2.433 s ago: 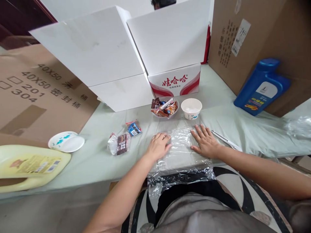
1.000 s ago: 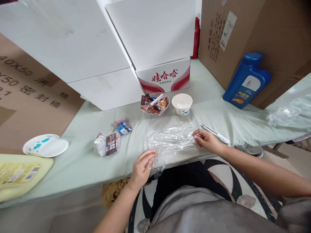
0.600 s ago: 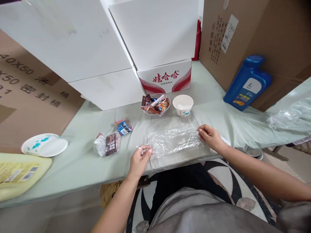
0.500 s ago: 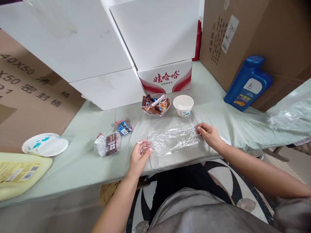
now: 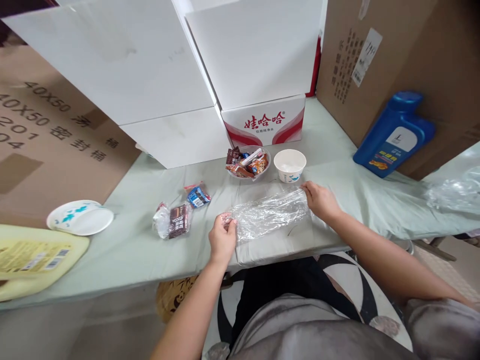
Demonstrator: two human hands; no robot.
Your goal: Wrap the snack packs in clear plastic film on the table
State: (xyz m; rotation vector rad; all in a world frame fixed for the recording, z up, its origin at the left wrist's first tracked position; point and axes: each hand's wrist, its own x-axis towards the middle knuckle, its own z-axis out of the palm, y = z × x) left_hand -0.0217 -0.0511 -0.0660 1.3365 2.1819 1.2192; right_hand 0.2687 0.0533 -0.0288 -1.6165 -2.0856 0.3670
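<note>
A crumpled sheet of clear plastic wrap (image 5: 270,212) lies stretched on the pale green table (image 5: 127,250) in front of me. My left hand (image 5: 222,237) pinches its left end, fingers closed. My right hand (image 5: 319,200) grips its right end, fingers curled on the film. A glass bowl of wrapped snacks (image 5: 247,163) and a white paper bowl (image 5: 289,165) stand just behind the wrap.
Loose snack packets (image 5: 180,216) lie left of the wrap. A paper plate (image 5: 80,218) and a yellow jug (image 5: 33,258) are at far left. White boxes (image 5: 180,95) and cardboard stand behind. A blue bottle (image 5: 396,134) and more plastic film (image 5: 453,192) are at right.
The wrap, earlier spread flat under both palms and hanging over the table's edge, is now gathered into a narrower band on the table, held by both hands at its ends.
</note>
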